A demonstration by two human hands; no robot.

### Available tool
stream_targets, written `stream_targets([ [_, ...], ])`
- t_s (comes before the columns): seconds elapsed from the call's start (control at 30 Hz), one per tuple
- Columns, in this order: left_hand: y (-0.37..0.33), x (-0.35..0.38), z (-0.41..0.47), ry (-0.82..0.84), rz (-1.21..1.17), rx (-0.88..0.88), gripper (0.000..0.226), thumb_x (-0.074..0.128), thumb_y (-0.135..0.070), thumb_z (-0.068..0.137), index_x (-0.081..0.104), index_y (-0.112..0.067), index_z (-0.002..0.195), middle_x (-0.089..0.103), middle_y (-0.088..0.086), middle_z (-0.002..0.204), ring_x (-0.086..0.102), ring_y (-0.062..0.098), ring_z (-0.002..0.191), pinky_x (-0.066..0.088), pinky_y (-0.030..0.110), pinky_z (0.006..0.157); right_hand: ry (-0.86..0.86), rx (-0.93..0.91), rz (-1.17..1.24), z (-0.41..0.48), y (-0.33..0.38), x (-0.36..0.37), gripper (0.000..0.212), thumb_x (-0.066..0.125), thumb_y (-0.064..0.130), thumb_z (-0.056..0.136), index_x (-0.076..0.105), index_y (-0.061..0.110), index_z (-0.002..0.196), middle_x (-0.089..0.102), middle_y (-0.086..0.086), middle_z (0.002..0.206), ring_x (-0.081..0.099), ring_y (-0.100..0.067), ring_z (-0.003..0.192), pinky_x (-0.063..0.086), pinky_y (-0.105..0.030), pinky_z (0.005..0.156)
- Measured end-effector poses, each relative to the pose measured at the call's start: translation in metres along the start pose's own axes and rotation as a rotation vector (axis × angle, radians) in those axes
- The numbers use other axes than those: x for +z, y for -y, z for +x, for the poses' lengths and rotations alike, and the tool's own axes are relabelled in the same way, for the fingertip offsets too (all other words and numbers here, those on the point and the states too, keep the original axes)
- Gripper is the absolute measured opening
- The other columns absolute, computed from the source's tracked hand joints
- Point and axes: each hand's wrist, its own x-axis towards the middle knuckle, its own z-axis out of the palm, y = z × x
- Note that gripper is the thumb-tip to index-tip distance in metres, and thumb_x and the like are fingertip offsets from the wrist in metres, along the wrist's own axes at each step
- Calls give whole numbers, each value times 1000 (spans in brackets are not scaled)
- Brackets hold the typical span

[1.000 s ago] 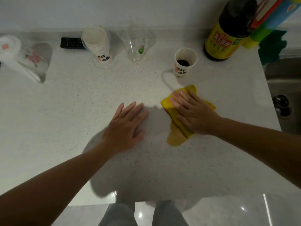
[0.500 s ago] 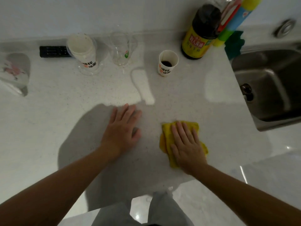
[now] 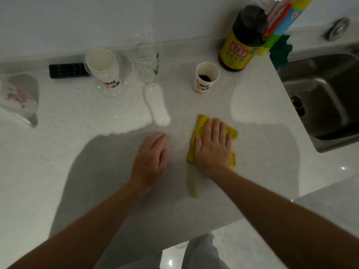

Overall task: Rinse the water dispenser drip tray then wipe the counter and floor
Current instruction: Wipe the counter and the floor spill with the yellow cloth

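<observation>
Left hand (image 3: 150, 159): palm down on the counter (image 3: 77, 133), fingers flat and close together, pointing to 12 o'clock, gripping nothing; forearm enters from 7 o'clock.
Right hand (image 3: 212, 145): pressed flat on the yellow cloth (image 3: 202, 123), fingers spread slightly and extended toward 12 o'clock, holding the cloth down rather than gripping it; forearm enters from 4 o'clock.
Yellow cloth: bunched under the right hand, just at 3 o'clock of the left hand, its edges showing around the palm.
Streak (image 3: 192, 184): a yellowish smear on the counter trails from the cloth toward 6 o'clock.
Paper cup (image 3: 206, 77): upright at 12 o'clock of the cloth, a little dark liquid in the bottom.
Clear glass (image 3: 148, 64): upright at 11 o'clock, apparently empty.
White cup (image 3: 104, 69): further to 10 o'clock, seated in a clear holder, inside looks empty.
Dark bottle (image 3: 242, 38): yellow label, at 1 o'clock by the wall, filled with dark liquid.
Sink (image 3: 320, 84): steel basin at 2 o'clock, beside the counter's end.
Drip tray: not identifiable in this view.
</observation>
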Motion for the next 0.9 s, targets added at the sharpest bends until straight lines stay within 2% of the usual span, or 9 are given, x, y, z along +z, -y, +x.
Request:
stream_targets([
  [0.07,8,-8,0,8,-37,15,42,51,-14,100,61,-3,140,62,18,141,55,35,133,43,50,115,43,-286,-99,26,-15,-9,73,9,56,104,0,17,165,0,-9,174,-1,-29,160,6,-54,128],
  [0.13,24,-20,-3,44,56,86,42,53,-18,100,61,-5,140,62,17,141,57,36,131,45,49,113,77,-547,-190,42,-29,-18,72,7,57,105,1,18,165,2,-9,174,0,-29,160,13,-57,126],
  [0.27,63,-46,-21,140,363,245,52,48,-33,102,54,-10,148,52,16,153,46,37,144,30,56,123,91,-984,-332,43,-53,-24,67,12,51,108,6,17,166,7,-10,173,2,-31,160,7,-55,128],
  [0.37,87,-62,-41,183,489,313,59,44,-42,102,50,-12,152,45,18,160,39,39,149,27,60,123,63,-1138,-370,20,-78,-21,66,19,48,109,10,15,165,9,-11,173,2,-31,160,6,-55,128],
  [0.47,98,-71,-56,246,558,323,65,35,-50,104,39,-15,158,35,17,166,29,38,154,22,59,125,80,-1026,-314,-23,-99,-13,66,19,49,109,7,16,166,9,-10,173,3,-31,160,12,-58,126],
  [0.57,96,-71,-58,255,560,290,65,34,-49,104,35,-16,161,31,16,168,25,37,156,19,58,126,101,-752,-225,-81,-94,4,69,18,54,108,4,18,166,10,-10,173,4,-31,159,21,-61,122],
  [0.7,96,-70,-59,270,559,249,67,30,-51,105,26,-20,164,27,12,170,20,34,158,17,56,128,64,-319,-92,-146,-44,30,73,19,54,106,6,14,165,7,-12,173,2,-32,160,12,-59,126],
  [0.8,95,-71,-59,280,544,236,67,22,-56,105,25,-22,164,26,10,170,18,31,159,18,56,127,29,-75,-4,-152,1,37,73,24,51,105,11,10,165,11,-15,172,7,-34,159,13,-57,126],
  [0.9,93,-69,-59,268,527,230,67,26,-55,105,29,-21,163,30,12,169,20,31,159,19,57,127,-12,13,48,-126,36,36,73,26,49,105,11,10,164,13,-16,172,9,-35,159,16,-58,125],
])
